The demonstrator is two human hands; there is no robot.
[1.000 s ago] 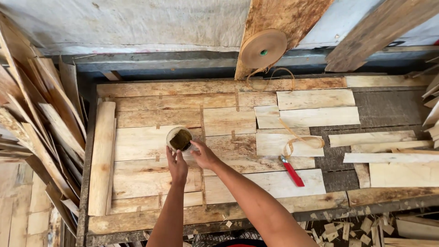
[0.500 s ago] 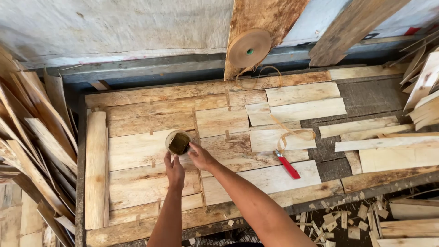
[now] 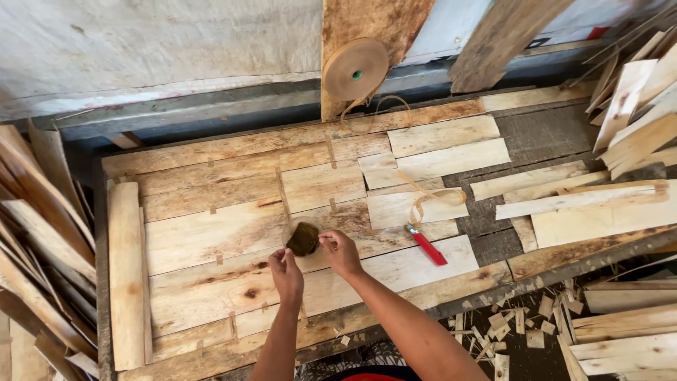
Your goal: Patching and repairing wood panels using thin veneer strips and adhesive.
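Head view: 2 hands, left hand [image 3: 287, 271] and right hand [image 3: 340, 251], pinching 1 tape strip [image 3: 303, 238]; 1 red knife [image 3: 426, 246]

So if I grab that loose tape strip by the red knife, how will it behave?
The tape strip lies in a loose curl, so it is probably floppy and very light. It seems to trail up toward the tape roll, so pulling may tug more out. The knife lies beside it and might get nudged.
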